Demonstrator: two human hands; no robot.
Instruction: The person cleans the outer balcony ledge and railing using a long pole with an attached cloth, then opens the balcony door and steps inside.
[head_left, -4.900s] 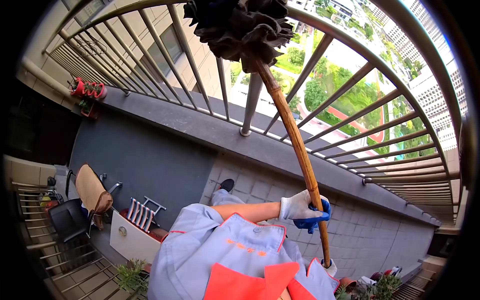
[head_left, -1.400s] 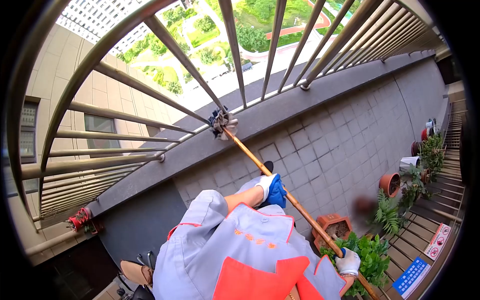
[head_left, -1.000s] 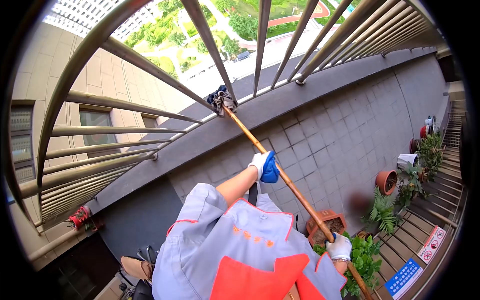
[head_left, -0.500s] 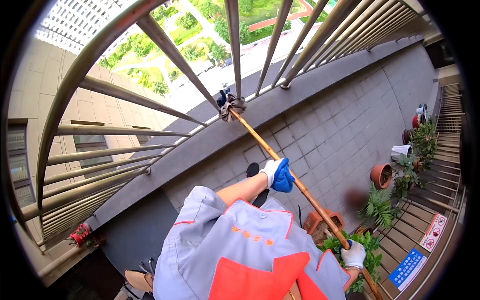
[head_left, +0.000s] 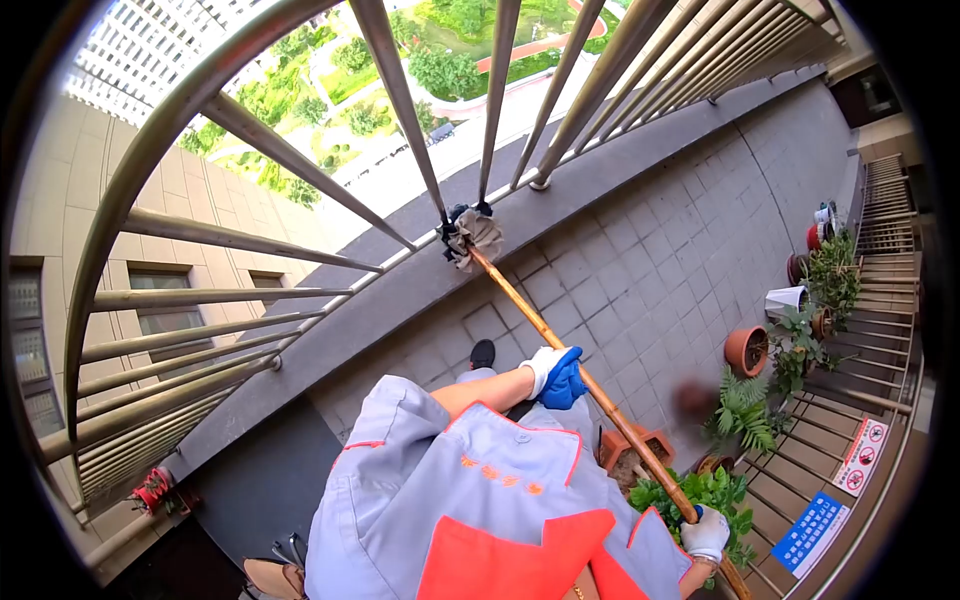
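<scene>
A mop with a long wooden pole runs diagonally across the head view. Its head of dark and beige rags rests at the foot of the metal railing, on the low ledge. My left hand, in a white glove with a blue palm, is closed around the middle of the pole. Further down, near the pole's lower end, my right hand grips it in a similar glove. The fingers of both hands are partly hidden by the gloves and the pole.
Metal railing bars curve along the grey ledge. Paving tiles cover the floor. To the right stand a terracotta pot, a white pot, a fern and a leafy plant. Signs hang on the right-hand railing.
The rag head has shifted slightly along the foot of the railing and looks more spread out. Both hands keep their hold on the pole. A dark shoe shows more fully.
</scene>
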